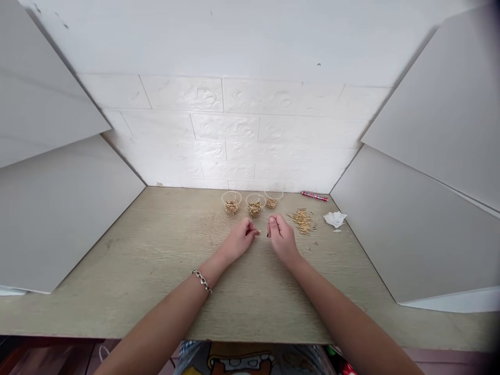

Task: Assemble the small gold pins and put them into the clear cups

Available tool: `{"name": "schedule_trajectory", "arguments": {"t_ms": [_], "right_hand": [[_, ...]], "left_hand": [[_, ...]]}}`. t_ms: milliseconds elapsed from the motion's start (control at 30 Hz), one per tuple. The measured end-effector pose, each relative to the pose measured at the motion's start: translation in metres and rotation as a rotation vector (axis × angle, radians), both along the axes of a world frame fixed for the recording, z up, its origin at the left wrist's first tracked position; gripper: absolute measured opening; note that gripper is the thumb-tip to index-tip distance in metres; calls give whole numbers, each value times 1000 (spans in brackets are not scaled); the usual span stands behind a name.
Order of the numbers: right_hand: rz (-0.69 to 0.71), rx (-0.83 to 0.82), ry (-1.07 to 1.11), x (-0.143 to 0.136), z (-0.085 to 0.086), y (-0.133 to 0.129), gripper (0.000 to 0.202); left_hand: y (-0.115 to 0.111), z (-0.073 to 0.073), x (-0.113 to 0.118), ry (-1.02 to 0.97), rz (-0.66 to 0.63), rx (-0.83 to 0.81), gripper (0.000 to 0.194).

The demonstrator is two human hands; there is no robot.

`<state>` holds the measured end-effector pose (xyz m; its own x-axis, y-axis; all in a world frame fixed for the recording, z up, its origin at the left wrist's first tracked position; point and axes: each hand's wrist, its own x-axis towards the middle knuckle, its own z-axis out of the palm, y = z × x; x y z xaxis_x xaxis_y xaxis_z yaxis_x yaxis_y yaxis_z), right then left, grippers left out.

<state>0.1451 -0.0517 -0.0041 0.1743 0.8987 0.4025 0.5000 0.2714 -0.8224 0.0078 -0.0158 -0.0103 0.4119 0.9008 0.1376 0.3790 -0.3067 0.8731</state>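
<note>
My left hand (pixel 241 238) is closed in a pinch on a small gold-coloured metal pin (pixel 260 231), whose end sticks out to the right of the fingertips. A short gap away, my right hand (pixel 280 235) is curled with thumb and fingers pressed together; what lies in it, if anything, is too small to make out. Just beyond the hands stand a left clear cup (pixel 232 197), a middle clear cup (pixel 255 199) and a right clear cup (pixel 274 194), each with small gold-coloured pieces inside. Right of my right hand lies a pile of gold metal pins (pixel 302 221).
Tiny gold bits (pixel 214 225) are scattered on the wooden table (pixel 250 291) left of the cups. A red pen-like tube (pixel 314 196) and a crumpled white tissue (pixel 335 219) lie at the right. Grey panels (pixel 422 224) flank both sides, with a white brick-patterned wall (pixel 234 125) behind.
</note>
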Motion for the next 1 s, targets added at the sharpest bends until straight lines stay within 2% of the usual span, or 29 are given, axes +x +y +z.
{"name": "schedule_trajectory", "arguments": {"t_ms": [167, 500, 633, 800, 1000], "right_hand": [[-9, -74, -63, 5, 0, 4, 35], [162, -196, 23, 5, -6, 10, 17], [187, -186, -70, 5, -8, 10, 16], [167, -155, -117, 4, -7, 9, 17], [136, -119, -103, 1, -4, 6, 17]], "left_hand": [[-1, 1, 2, 28, 19, 32, 9], [2, 3, -4, 8, 26, 47, 8], [2, 3, -2, -50, 3, -9, 11], [2, 5, -1, -186, 19, -175, 23], [-4, 8, -2, -57, -47, -177, 35]]}}
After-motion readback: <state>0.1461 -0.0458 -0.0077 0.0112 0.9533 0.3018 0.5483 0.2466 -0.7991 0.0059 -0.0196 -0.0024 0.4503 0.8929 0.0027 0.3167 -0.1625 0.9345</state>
